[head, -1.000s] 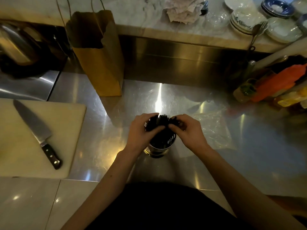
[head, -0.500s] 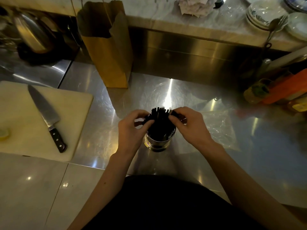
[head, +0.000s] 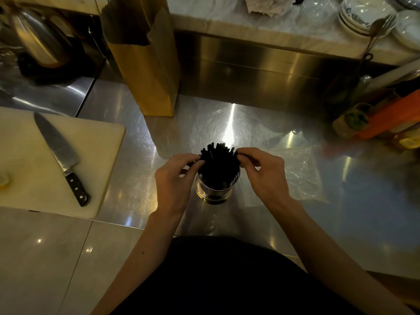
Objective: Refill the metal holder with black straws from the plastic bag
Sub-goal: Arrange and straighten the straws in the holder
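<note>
Both hands' fingers [head: 197, 160] pinch black straws [head: 218, 160] in metal holder [head: 214, 192]

Black straws [head: 218, 160], a shiny silver holder [head: 214, 189], a silvery steel worktop [head: 341, 201] and a clear plastic bag [head: 300, 173]. The paper bag [head: 145, 64] is brown. The cutting board [head: 95, 155] is cream, and on the knife [head: 64, 160] the blade is grey (its handle is black, dotted with pale rivets).

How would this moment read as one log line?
step: tidying straws | black straws: upright in metal holder | left grip: pinches straw tips | right grip: pinches straw tips | plastic bag: flat, right of holder
</note>
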A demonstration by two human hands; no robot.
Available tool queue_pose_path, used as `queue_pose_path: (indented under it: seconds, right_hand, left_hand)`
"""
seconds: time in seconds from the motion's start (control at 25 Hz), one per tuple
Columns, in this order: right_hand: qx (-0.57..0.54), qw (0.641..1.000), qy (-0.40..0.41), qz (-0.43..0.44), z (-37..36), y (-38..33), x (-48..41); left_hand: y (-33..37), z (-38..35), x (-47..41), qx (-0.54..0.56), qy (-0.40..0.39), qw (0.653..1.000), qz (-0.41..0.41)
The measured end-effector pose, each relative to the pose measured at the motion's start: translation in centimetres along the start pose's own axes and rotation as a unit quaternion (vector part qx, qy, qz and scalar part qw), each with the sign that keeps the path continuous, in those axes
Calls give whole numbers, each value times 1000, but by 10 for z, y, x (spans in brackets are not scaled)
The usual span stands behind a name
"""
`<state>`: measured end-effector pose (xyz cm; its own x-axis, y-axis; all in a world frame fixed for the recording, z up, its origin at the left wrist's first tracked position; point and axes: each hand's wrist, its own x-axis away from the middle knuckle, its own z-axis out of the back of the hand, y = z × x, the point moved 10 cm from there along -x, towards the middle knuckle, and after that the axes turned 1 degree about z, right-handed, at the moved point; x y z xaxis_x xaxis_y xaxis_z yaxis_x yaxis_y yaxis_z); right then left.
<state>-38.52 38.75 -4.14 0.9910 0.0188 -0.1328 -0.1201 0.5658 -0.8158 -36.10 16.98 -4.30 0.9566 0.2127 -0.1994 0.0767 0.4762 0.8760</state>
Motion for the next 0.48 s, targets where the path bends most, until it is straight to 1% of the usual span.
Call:
queue_pose_path:
  seconds: [0.16,0.28,0.4,0.48]
  right_hand:
    - [6,1000,26,-14,4,2,2]
    - [19,999,38,-3,6,2,2]
    - [24,999,43,2,8,4,2]
    - [18,999,44,5,10,3,2]
  left_hand:
    - [-4,3,3,7,4,1000,11]
    - [-8,4,6,3,11,1000,7]
    - [-8,0,9,5,-5,1000,11]
    - [-12,-3,11,13,-16,999,29]
